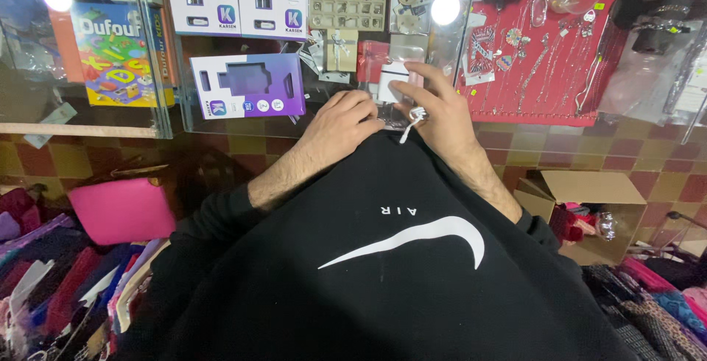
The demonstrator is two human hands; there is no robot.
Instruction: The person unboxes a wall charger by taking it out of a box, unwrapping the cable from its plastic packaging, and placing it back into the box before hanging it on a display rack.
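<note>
Closest to the camera is the person's black sweatshirt (pixel 383 273) with a white curved mark on the chest, its white drawstring end (pixel 412 122) dangling right at the hands.

Just past it, the left hand (pixel 342 122) lies knuckles up with its fingers curled together over a small dark glossy packet (pixel 390 117) at the front edge of the glass desk (pixel 243 127). How firmly it grips cannot be told, since the fingertips are hidden. The right hand (pixel 434 107) meets it from the other side, thumb and fingers closed around a small white box-like item (pixel 394 75) that stands above the packet, index finger stretched across its top.

The work looks like fiddling with a small item held between both hands. To do it well, the left hand should pin the packet steady while the right does the fine moves. Keeping the drawstring out of the way would help, as it hangs where it could snag or hide the view. The piece is small and smooth, so a pinch with the fingertips should serve better than a full grip.

Under the glass beyond lie a purple and white flat carton (pixel 247 85), a small beige gift box with a ribbon (pixel 340 50) and a colourful children's box (pixel 121 55). Farther right, a red display board hung with jewellery (pixel 545 74) leans by the tiled floor (pixel 589 151), where an open cardboard box (pixel 589 206) stands.
</note>
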